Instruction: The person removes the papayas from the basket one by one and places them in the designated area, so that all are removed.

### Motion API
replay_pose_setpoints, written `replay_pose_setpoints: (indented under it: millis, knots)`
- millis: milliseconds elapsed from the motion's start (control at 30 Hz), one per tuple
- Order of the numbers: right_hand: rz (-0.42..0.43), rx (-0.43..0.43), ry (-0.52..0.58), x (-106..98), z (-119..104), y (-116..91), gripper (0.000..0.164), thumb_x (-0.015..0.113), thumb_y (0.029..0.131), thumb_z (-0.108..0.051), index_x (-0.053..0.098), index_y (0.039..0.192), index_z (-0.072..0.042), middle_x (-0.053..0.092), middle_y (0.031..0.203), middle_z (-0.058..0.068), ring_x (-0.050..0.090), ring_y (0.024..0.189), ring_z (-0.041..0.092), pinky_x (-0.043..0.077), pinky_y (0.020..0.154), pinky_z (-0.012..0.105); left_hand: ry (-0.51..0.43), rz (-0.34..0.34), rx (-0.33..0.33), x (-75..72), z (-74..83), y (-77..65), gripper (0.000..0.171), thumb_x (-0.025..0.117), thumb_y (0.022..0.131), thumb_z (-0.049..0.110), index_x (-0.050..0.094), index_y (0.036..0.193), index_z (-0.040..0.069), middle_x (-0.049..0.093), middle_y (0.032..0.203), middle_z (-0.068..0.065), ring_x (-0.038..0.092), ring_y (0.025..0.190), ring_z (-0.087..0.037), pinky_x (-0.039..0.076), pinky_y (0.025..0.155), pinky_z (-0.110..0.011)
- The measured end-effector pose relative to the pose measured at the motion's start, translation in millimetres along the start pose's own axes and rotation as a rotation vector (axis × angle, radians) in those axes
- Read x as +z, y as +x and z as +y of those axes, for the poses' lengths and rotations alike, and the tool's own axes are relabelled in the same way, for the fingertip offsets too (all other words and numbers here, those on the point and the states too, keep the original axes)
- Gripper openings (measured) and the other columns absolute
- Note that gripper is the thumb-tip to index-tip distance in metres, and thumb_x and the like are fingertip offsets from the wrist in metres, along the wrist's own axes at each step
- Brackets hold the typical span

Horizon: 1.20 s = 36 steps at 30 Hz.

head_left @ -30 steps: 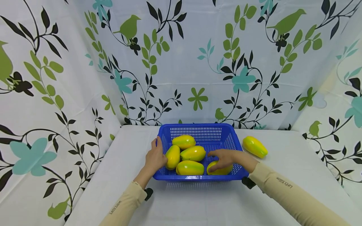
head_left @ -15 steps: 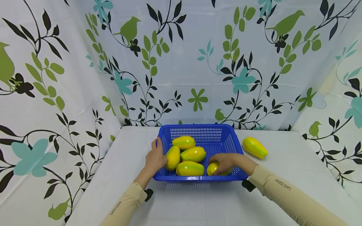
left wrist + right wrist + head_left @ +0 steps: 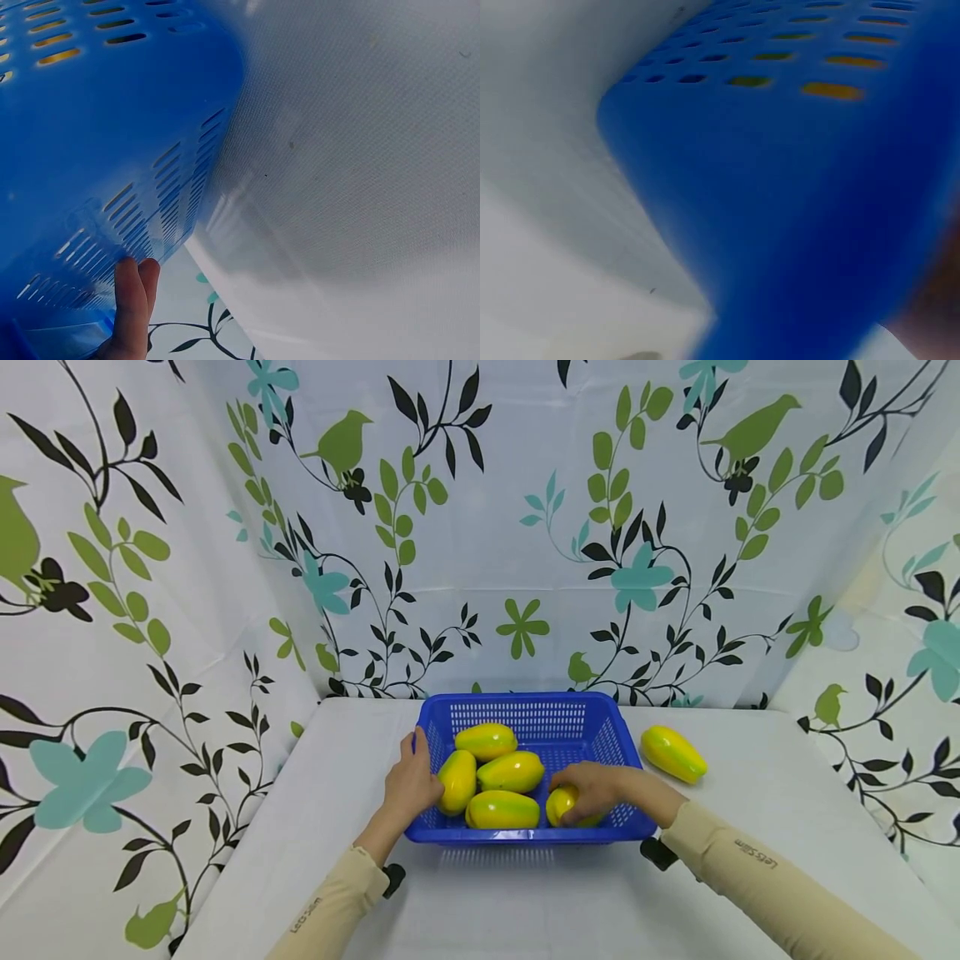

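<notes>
A blue plastic basket (image 3: 491, 837) with slotted walls holds several yellow papayas tinged with green. My left hand (image 3: 411, 785) grips its left rim, thumb on the inner side; in the left wrist view two fingers (image 3: 132, 300) lie against the outside of the slotted wall (image 3: 169, 169). My right hand (image 3: 596, 789) reaches over the right rim and holds a papaya (image 3: 559, 804) in the front right corner, partly hidden under the hand. In the right wrist view the basket's outer wall (image 3: 705, 142) fills most of the frame, hiding the fingers.
Another papaya (image 3: 672, 754) lies on the white tabletop (image 3: 525, 902) right of the basket. Left of the held one, papayas (image 3: 502, 810) crowd the basket's left half. A patterned curtain (image 3: 457, 552) hangs behind the table and along both sides.
My right hand has lowered onto the papaya in the front right corner, and its fingers have curled round it. The left hand stays on the rim.
</notes>
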State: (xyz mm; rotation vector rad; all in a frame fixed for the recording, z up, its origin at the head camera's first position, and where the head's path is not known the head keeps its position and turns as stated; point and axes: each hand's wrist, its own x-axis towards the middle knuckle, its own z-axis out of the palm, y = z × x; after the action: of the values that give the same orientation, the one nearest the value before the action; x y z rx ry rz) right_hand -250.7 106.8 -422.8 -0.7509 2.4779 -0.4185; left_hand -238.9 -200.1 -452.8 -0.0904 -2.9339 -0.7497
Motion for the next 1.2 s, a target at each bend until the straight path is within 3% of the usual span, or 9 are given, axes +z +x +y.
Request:
replay_pose_setpoints:
  millis: [433,600,833,1200]
  knots:
    - [0.228,-0.094,-0.074,-9.1,3.8,-17.6,0.057,0.078,0.08,-0.041,0.063,0.128,-0.017,0.063,0.119,0.0,0.057,0.104,0.019,0.049,0.092,0.043,0.005,-0.005,0.0,3.2,-3.6,-0.6,0.087,0.058,0.075,-0.001,0.019,0.151,-0.011,0.028,0.149,-0.036,0.045,0.049,-0.023,0.035,0.042,-0.031]
    - [0.338,-0.098,-0.17,-19.1,5.4,-30.7,0.056,0.078,0.079,-0.041,0.064,0.128,-0.017,0.063,0.119,0.004,0.057,0.102,0.021,0.051,0.086,0.044,-0.004,-0.015,-0.006,3.3,-3.1,-1.2,0.087,0.058,0.075,-0.002,0.019,0.152,-0.011,0.027,0.149,-0.035,0.046,0.051,-0.025,0.037,0.044,-0.032]
    - [0.472,-0.13,-0.195,-41.4,12.4,-49.9,0.058,0.079,0.079,-0.037,0.064,0.128,-0.011,0.062,0.122,0.011,0.059,0.1,0.027,0.054,0.08,0.042,0.0,0.028,0.026,1.3,-1.4,-0.6,0.084,0.055,0.073,-0.002,0.023,0.149,-0.013,0.03,0.145,-0.037,0.044,0.049,-0.024,0.036,0.043,-0.032]
    - [0.553,-0.065,-0.179,-41.7,38.4,-64.5,0.061,0.077,0.081,-0.039,0.062,0.13,-0.007,0.059,0.128,0.018,0.059,0.104,0.032,0.054,0.078,0.043,0.016,-0.015,-0.003,2.7,-2.9,1.8,0.087,0.058,0.075,-0.002,0.018,0.152,-0.01,0.026,0.15,-0.035,0.045,0.049,-0.023,0.036,0.043,-0.032]
